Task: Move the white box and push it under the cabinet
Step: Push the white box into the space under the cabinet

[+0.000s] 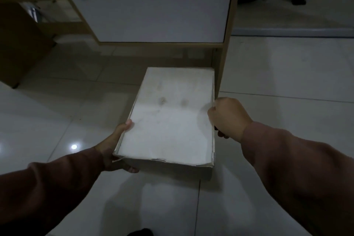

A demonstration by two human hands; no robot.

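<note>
The left hand (116, 147) cups the near left corner of the white box (170, 119), thumb on the lid's edge and fingers curled beneath the near side. The box sits low over the tiled floor (57, 113), its far end pointing into the gap under the cabinet (157, 5), close beside the cabinet's right side panel. The right hand (228, 117) is closed on the box's right edge, its grip pinching the lid's rim. The box looks like stiff, worn cardboard, probably light; holding opposite long edges should keep it level for sliding.
</note>
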